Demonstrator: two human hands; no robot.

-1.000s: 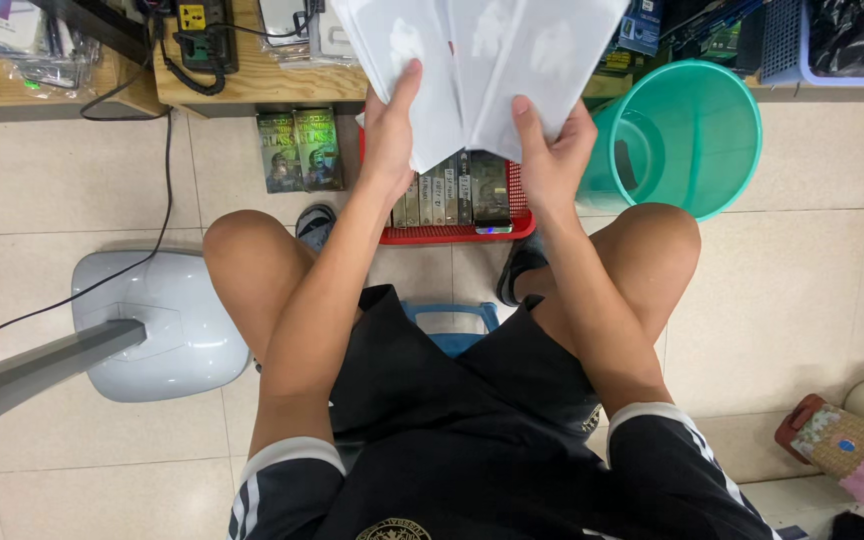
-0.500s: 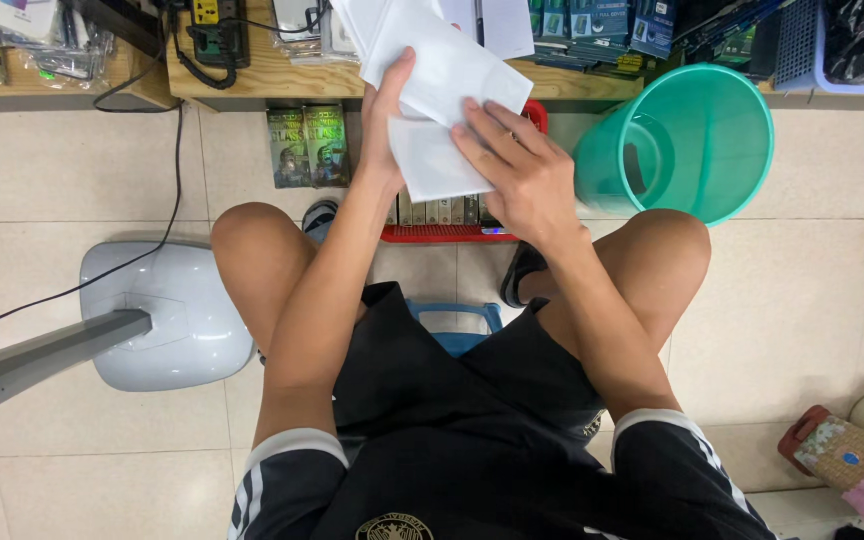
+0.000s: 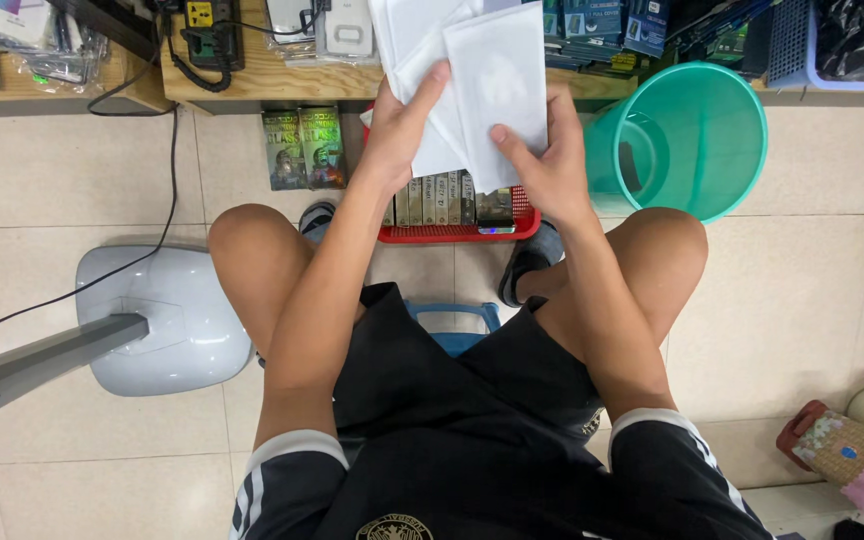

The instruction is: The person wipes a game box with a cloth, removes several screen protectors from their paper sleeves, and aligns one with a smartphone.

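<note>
White packets (image 3: 487,85) fanned in both hands; tops cut off by frame.

Clutter around a tiled floor

A teal bin (image 3: 697,140) stands just beside a red basket (image 3: 457,232) of small boxes. Two packets (image 3: 304,148) lean under a wooden shelf (image 3: 252,85) carrying a power strip (image 3: 210,30). A white fan base (image 3: 167,320) sits at left; a blue stool (image 3: 452,322) shows between the knees.

Bright, even indoor light; soft shadows beneath the knees; sharp focus throughout, slight wide-angle bending at frame edges.
</note>
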